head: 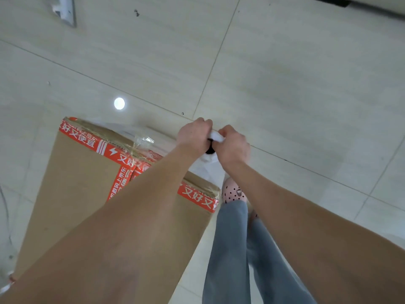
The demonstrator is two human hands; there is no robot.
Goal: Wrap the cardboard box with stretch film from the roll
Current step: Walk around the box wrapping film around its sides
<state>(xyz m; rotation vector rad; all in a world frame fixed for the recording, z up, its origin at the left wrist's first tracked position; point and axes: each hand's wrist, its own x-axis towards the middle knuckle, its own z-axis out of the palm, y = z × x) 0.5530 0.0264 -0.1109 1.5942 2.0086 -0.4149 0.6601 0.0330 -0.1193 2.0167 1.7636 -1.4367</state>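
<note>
Both hands meet in front of the body and close round the roll. The left hand curls over it from the left and the right hand from the right, knuckles up and backs to the camera. Between the two fists only a white patch of the roll shows, with what looks like the dark end of its core just beneath. The fingertips are tucked out of sight, so how tightly they press cannot be told, but neither hand is spread.

Holding with both fists probably lets the person keep the roll steady and pull against the film. The film runs as a faint, cloudy sheet from the hands leftward to the box. It bunches into a shiny crumple on the box's far top edge, left of the left hand, which suggests it is anchored there.

The box stands on the floor below and to the left of the hands, partly under the left forearm. Its brown sides and red printed tape look mostly bare, so I judge the wrapping to be at an early stage. The hands sit off the box's far right corner, a good spot to lead the film round that corner.

A spotted shoe shows just below the right wrist, close beside the box.
</note>
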